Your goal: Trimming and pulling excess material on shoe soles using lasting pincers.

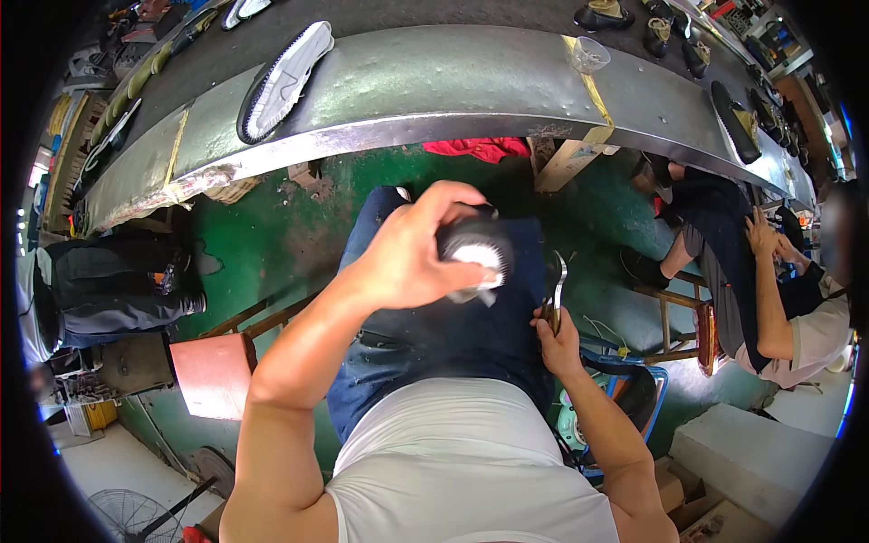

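My left hand (403,258) is raised above my lap, its fingers wrapped round a black shoe upper (462,237) with a white, stitched-edged underside turned toward me. The shoe is slightly blurred, and my thumb presses on its white part. Lower and to the right, my right hand (559,346) grips the handle of a pair of pliers (558,282). Their shiny curved head points away from me, apart from the shoe. The handles are mostly hidden in my fist.
A metal-edged bench (434,77) spans the front, bearing a black-and-white shoe upper (288,81), a clear plastic cup (590,56) and more shoes at right. A pink-topped stool (214,373) stands left. Co-workers sit at right (769,281) and left (118,290). A fan (131,514) is lower left.
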A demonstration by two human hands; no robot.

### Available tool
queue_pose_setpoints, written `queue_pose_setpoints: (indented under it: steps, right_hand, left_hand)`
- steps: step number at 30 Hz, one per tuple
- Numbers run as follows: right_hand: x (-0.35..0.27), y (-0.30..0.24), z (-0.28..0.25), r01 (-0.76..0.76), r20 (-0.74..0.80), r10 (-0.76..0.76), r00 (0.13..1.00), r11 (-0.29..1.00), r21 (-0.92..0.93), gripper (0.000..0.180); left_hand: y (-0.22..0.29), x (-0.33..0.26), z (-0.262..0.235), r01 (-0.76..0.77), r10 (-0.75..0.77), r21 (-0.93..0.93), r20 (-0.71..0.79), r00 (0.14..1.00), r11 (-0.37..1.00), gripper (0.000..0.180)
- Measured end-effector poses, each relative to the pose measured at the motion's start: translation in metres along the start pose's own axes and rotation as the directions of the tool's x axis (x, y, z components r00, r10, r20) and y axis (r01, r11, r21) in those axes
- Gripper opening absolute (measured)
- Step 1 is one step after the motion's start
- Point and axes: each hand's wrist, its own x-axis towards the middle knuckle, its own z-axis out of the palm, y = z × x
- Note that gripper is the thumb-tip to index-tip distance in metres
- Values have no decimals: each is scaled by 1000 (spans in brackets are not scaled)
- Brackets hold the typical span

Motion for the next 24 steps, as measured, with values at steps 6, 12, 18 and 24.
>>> queue_pose_setpoints:
  steps: [6,12,18,24]
  right_hand:
    - [11,-46,-16,-68,223,125,967,967,-247,27]
    - [7,-87,-31,93,499,88,862,940,-327,44]
    - [27,-109,-18,255,630,26,776,901,-351,45]
    - [70,-184,-14,242,674,516,529,669,-702,29]
  left_hand:
    - [-95,35,50,618,-603,-72,160,782,783,41]
    - [-88,-74,65,633,-647,153,57,761,759,40]
    - [-82,-90,86,315,-262,349,-193,946,883,16]
    - [-99,-102,98,301,-239,199,-285,928,932,36]
